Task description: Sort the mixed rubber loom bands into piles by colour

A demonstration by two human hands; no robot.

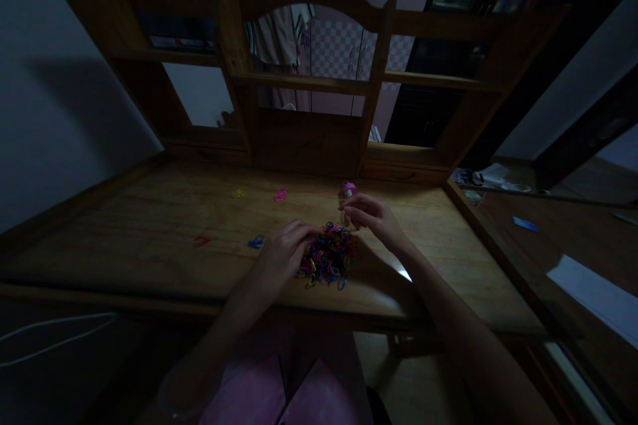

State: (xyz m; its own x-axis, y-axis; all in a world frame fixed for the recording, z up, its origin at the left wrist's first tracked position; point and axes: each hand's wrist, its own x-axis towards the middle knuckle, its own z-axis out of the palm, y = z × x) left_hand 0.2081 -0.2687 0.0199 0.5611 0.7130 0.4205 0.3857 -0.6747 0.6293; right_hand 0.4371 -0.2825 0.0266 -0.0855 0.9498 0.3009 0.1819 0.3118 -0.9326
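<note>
A heap of small multicoloured elastic hair ties (327,256) lies on the wooden desk (164,226) in front of me. My left hand (292,246) reaches in from the left, fingers stretched out with their tips on the heap's upper edge. Above the heap's right side, my right hand (367,216) has its thumb and fingers closed in a pinch; whatever is between them is too small and dark to make out. Apart from the heap lie little groups of one colour: yellow hair ties (240,192), pink hair ties (280,195), blue hair ties (256,241) and red hair ties (201,240).
Just beyond my right hand is a small pink-and-white object (349,188). A wooden shelf frame (309,83) rises along the desk's back. To the right, a lower brown surface holds white paper (593,295) and a blue packet (525,224). A wall borders the left.
</note>
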